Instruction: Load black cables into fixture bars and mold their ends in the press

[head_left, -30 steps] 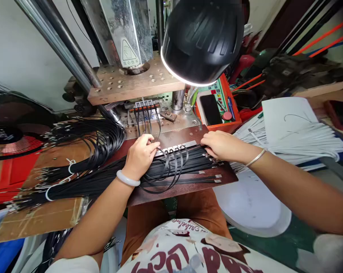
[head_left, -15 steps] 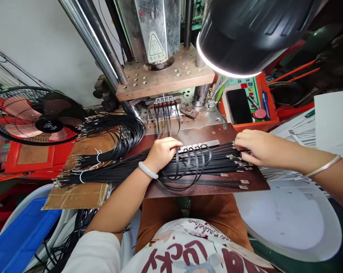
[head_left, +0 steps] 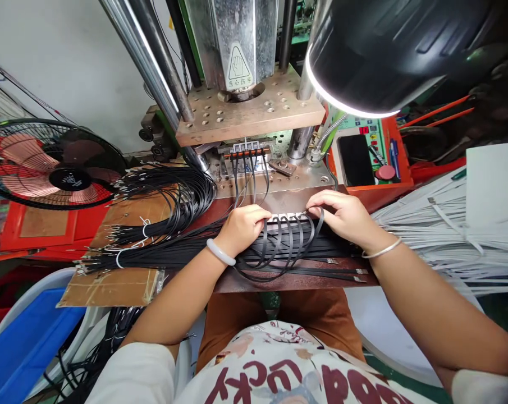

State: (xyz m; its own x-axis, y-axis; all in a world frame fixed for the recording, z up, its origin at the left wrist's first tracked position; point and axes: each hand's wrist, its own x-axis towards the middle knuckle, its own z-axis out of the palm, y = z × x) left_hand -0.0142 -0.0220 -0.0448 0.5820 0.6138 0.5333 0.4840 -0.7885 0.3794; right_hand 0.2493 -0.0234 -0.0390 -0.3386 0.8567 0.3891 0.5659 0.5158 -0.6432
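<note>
My left hand (head_left: 245,225) pinches the left end of a narrow metal holder bar (head_left: 284,216) lying across the black straps. Several flat black straps (head_left: 296,241) loop out of the bar toward me, their tips seated along it. At the bar's right end, my right hand (head_left: 342,217) is closed on the tip of one more black strap (head_left: 319,225), which curves down from the fingers. The tip itself is mostly hidden by the fingers. Beneath both hands, many black straps with metal ends (head_left: 361,275) lie flat on the brown board (head_left: 279,285).
Behind my hands stands a press (head_left: 249,120), with several black straps hanging from its lower fixture (head_left: 247,154). A lamp (head_left: 363,62) hangs at upper right. Bundled black straps (head_left: 173,188) lie left on cardboard (head_left: 110,292), near a fan (head_left: 71,179). White straps (head_left: 430,247) are piled right.
My right hand has moved left from the strap ends at the board's right side to the bar's right end, bringing a black strap. My left hand has stayed on the bar.
</note>
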